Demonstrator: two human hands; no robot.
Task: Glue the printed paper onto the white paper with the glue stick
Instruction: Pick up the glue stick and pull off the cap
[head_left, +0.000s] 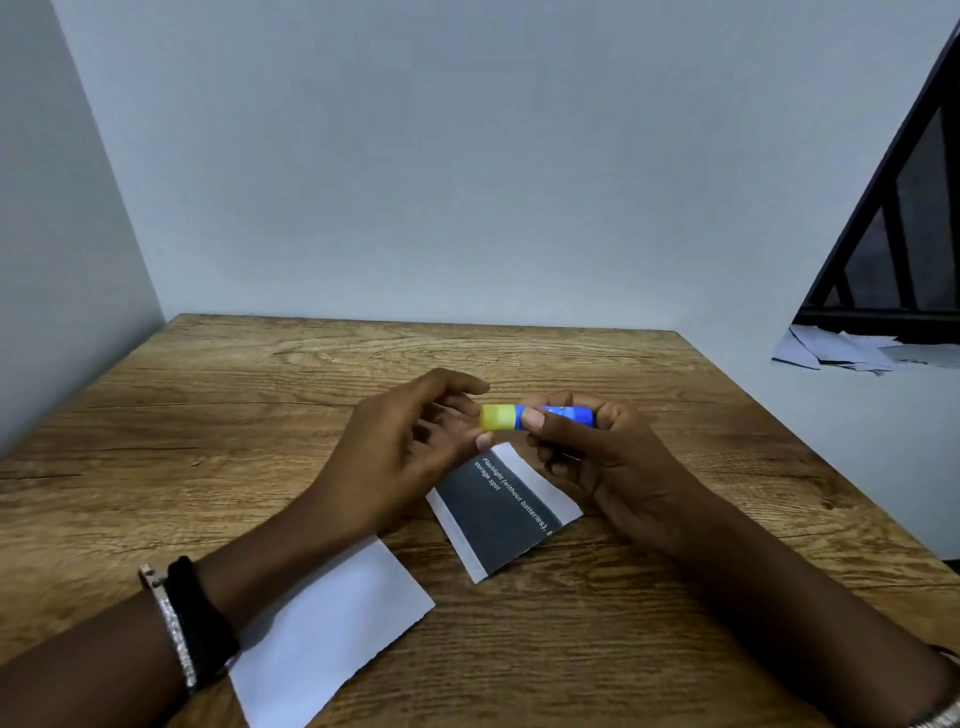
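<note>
Both forearms (291, 561) bare. Behind the left hand (400, 452): wide black wristband (202, 618) right beside a glittery silver bracelet (174, 629). Right wrist: silver bangle (937, 719), cut off at frame edge.

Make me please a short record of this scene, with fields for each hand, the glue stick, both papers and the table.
glue stick: blue body, held level above the table
cap: yellow, on the stick
right hand: grips the blue body
left hand: fingers loosely curved beside the cap; contact cannot be told
printed paper: dark with white text, flat below the hands
white paper: flat, partly under the left forearm, apart from the printed paper
table: wood grain
gluing: not yet begun
</note>
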